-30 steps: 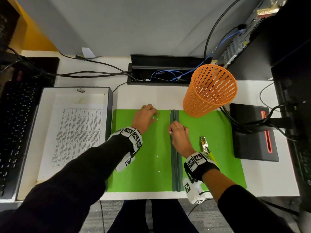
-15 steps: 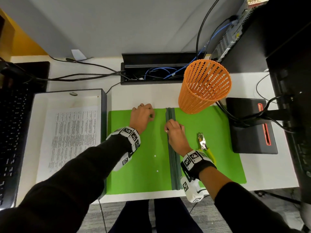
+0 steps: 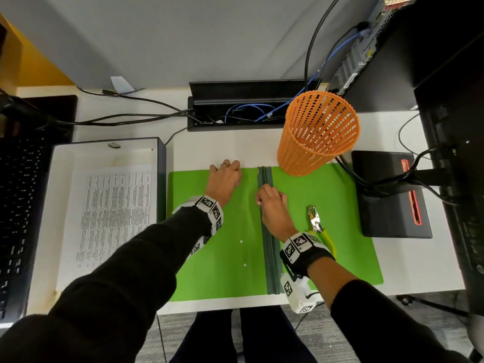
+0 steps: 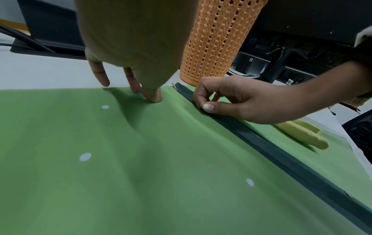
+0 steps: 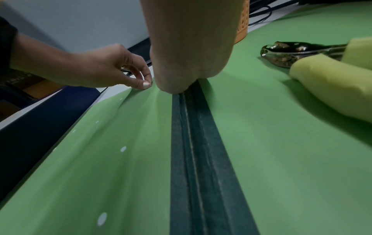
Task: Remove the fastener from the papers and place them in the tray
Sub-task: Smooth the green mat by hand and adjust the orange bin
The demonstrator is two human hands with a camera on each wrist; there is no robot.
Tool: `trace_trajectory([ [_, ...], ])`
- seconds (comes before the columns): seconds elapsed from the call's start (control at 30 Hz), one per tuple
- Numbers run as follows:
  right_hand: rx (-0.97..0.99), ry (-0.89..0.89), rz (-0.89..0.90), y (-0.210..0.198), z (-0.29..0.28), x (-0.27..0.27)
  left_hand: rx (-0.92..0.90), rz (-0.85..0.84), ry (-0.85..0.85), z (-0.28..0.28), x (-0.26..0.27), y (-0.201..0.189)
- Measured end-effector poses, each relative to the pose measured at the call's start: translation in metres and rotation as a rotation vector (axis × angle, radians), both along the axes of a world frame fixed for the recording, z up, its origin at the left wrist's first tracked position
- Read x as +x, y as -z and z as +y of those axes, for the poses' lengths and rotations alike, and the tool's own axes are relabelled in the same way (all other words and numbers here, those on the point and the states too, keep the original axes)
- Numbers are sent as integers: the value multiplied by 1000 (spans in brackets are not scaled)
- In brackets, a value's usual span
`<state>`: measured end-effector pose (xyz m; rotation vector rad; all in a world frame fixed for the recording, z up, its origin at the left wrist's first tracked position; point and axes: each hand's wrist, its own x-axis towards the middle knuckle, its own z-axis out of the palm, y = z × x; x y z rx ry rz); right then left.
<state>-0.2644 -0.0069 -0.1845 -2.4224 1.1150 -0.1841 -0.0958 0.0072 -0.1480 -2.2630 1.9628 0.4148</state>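
Head view: papers already in tray (image 3: pixel 159 163). Left hand (image 3: pixel 225 179) presses green folder (image 3: pixel 217 247); right hand (image 3: pixel 272 208) pinches dark spine (image 3: pixel 269 260). Next: close folder, likely.

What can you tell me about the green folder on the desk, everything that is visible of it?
The green folder lies open and flat on the white desk, looking like thin card with a dark spine strip down its middle. Its left leaf has small punched holes and ripples slightly. The left hand presses that leaf near the far edge; the right hand pinches the spine. A hole punch rests on the right leaf.
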Motion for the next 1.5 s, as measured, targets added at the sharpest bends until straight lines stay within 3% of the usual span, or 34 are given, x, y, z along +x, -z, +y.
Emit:
trace_trajectory([
  [0.2, 5, 7, 21, -2, 0, 1, 8, -37, 86, -3, 0, 4],
  [0.83, 21, 4, 49, -3, 1, 1, -97, 321, 48, 2, 22, 11],
  [1.5, 21, 6, 21, -1, 1, 2, -125, 242, 157, -3, 19, 11],
])
